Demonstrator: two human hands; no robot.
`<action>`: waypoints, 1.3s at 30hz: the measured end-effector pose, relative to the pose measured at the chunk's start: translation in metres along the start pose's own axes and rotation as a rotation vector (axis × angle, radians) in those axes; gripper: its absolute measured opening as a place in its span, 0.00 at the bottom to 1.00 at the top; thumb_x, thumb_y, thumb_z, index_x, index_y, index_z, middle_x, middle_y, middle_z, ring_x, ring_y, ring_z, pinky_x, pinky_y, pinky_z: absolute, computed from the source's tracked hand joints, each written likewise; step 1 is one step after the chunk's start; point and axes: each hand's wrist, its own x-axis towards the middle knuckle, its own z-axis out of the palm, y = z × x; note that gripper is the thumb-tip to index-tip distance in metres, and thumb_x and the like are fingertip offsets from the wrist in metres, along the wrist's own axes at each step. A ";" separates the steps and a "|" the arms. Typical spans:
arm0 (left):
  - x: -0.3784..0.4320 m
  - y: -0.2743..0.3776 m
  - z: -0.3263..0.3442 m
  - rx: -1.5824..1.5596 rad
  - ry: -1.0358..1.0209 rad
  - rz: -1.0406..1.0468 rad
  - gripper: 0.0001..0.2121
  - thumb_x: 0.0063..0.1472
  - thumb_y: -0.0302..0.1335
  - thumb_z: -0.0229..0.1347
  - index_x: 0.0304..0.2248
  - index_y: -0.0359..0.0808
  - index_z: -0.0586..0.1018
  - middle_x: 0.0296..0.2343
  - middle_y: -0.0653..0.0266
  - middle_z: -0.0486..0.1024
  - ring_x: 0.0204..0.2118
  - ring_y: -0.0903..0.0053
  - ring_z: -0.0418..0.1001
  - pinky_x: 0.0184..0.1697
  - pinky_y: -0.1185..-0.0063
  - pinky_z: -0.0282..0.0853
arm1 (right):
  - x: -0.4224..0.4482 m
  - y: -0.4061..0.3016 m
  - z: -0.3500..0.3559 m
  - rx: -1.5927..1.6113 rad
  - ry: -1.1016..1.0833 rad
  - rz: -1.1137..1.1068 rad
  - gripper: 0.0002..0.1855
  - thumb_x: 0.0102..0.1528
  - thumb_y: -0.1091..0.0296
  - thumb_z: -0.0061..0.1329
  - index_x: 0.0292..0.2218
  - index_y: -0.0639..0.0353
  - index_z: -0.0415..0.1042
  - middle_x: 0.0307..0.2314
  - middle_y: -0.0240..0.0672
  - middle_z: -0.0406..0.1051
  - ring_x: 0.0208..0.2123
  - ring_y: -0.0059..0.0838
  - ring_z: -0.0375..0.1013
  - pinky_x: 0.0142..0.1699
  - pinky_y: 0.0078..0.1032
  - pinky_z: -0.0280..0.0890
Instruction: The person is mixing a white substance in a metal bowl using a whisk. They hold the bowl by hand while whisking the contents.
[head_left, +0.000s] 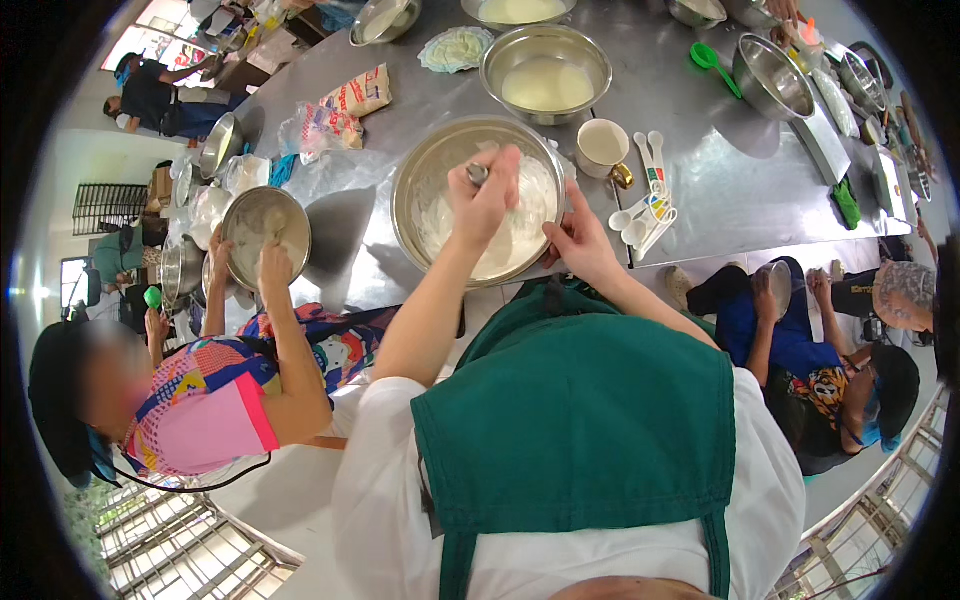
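My left hand (486, 193) is closed around a metal handle (477, 174) above a large stainless steel mixing bowl (409, 225). The lower end of that utensil is hidden behind the hand. A white, creamy mixture (517, 244) coats the bottom and sides of the bowl. On the bowl's right side, my right hand (581, 236) grips the rim, thumb toward the inside and fingers outside. Just beyond that hand stand a white mug with a gold handle (602, 146) and white measuring spoons (649, 217). Behind the mixing bowl is a steel bowl (495, 71) of pale yellow liquid (547, 86).
The bowls rest on a stainless steel table (705, 180). Bags with red writing (356, 94) lie at back left. To the left, a co-worker stirs in another bowl (266, 240); another person sits at right with a bowl (780, 289). A green spoon (716, 69) lies at back right.
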 end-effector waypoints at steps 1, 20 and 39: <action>-0.002 0.018 -0.009 0.084 -0.175 -0.208 0.19 0.66 0.29 0.53 0.16 0.38 0.65 0.12 0.76 0.61 0.14 0.91 0.55 0.17 0.85 0.49 | 0.002 0.007 -0.004 -0.012 0.008 -0.089 0.41 0.57 0.75 0.46 0.65 0.65 0.37 0.19 0.41 0.71 0.18 0.29 0.71 0.25 0.27 0.68; -0.006 0.018 -0.067 0.373 -0.148 -0.197 0.17 0.65 0.28 0.53 0.17 0.35 0.70 0.12 0.78 0.60 0.16 0.91 0.58 0.17 0.84 0.50 | -0.009 0.025 0.000 -0.206 0.063 -0.021 0.41 0.56 0.74 0.47 0.64 0.63 0.41 0.22 0.44 0.72 0.22 0.34 0.74 0.30 0.30 0.68; -0.018 -0.045 -0.035 0.140 -0.186 0.050 0.16 0.64 0.26 0.54 0.17 0.35 0.70 0.13 0.80 0.60 0.18 0.93 0.55 0.18 0.83 0.48 | -0.021 0.002 0.011 0.076 -0.003 0.053 0.45 0.60 0.79 0.43 0.65 0.59 0.25 0.25 0.40 0.71 0.24 0.29 0.74 0.29 0.29 0.73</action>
